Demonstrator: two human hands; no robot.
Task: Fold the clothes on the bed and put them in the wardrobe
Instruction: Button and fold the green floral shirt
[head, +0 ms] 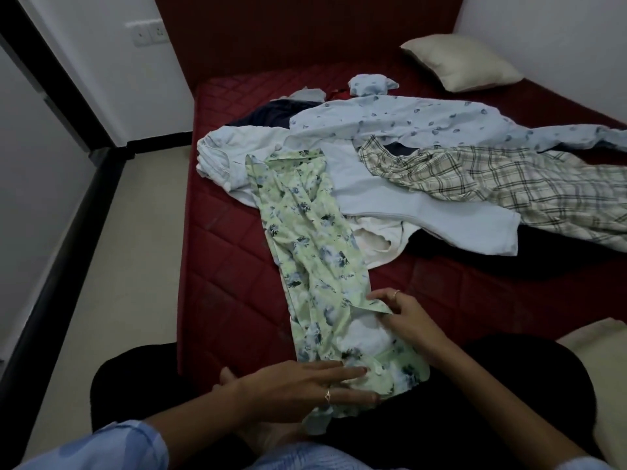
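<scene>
The green floral garment [315,266] lies in a long narrow strip on the red mattress [230,252], running from 12 o'clock down toward the person's lap. The left hand [298,381] presses flat on its near end, fingers straight and together. The right hand [403,317] pinches a folded edge at 3 o'clock. Beyond, I count one plaid garment [492,178], one pale blue sweatshirt [390,195], one blue printed garment [424,123], and two pillows: one [461,62] at 1 o'clock, the other [600,368] at 4 o'clock.
</scene>
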